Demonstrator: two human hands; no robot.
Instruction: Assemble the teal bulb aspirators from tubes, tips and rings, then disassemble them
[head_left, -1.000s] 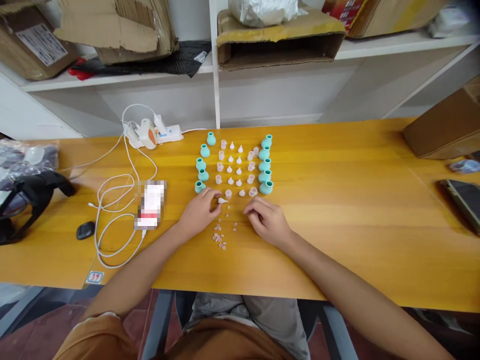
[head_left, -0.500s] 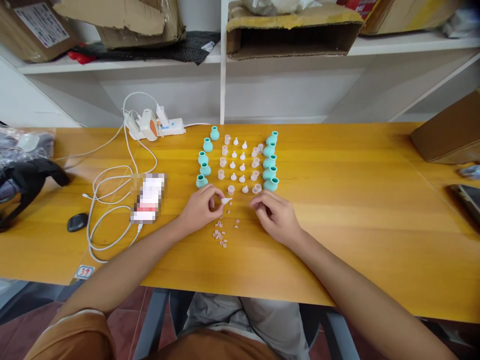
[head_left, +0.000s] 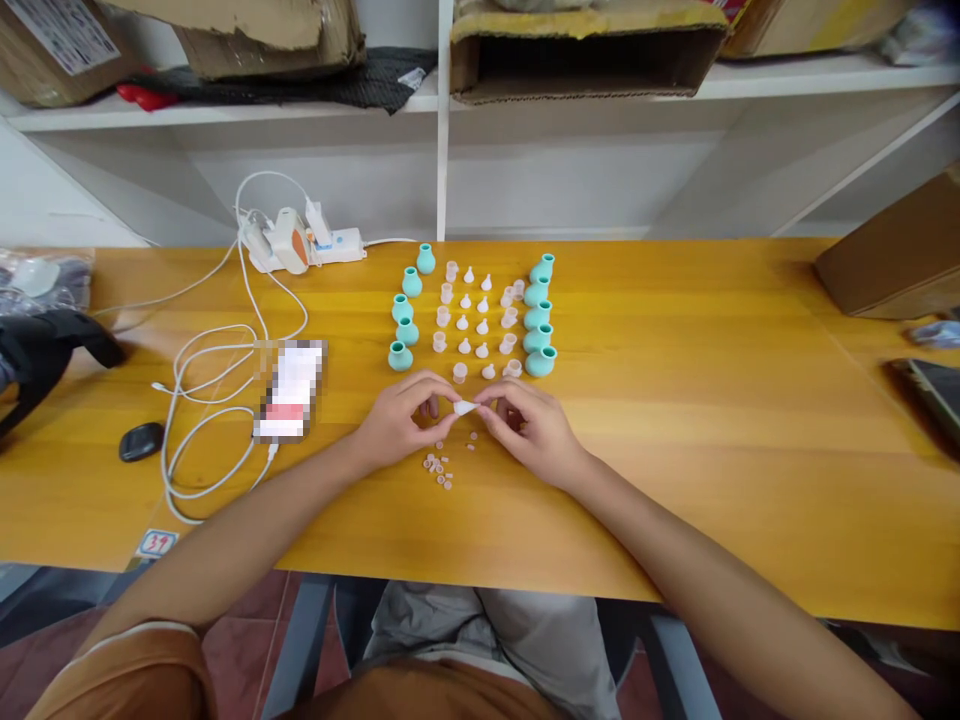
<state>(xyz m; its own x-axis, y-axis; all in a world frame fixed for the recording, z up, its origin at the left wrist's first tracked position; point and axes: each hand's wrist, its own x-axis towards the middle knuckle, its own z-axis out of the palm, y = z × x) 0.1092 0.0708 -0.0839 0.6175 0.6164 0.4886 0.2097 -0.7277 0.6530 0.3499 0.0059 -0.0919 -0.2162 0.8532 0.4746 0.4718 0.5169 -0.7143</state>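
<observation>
My left hand (head_left: 405,422) pinches the wide end of a small white cone-shaped nozzle (head_left: 465,407), which points to the right. At the nozzle's tip, the thumb and forefinger of my right hand (head_left: 534,425) are pressed together; whether a tiny part is also between them is hidden. Small pinkish rings (head_left: 439,470) lie scattered just below the hands. Beyond the hands stand two columns of white nozzles (head_left: 482,326), flanked by clear pinkish cups (head_left: 443,317). Teal squeeze bulbs line the outer left (head_left: 400,355) and outer right (head_left: 540,361).
To the left are a charging phone (head_left: 291,390), loops of white cable (head_left: 171,440), a black case (head_left: 141,442) and a power strip (head_left: 337,247). A cardboard box (head_left: 892,250) sits at the right. White shelving (head_left: 442,150) rises behind the table.
My right hand has come left to the nozzle's tip. My left hand has moved slightly right with the nozzle, and the camera view has shifted a little.
</observation>
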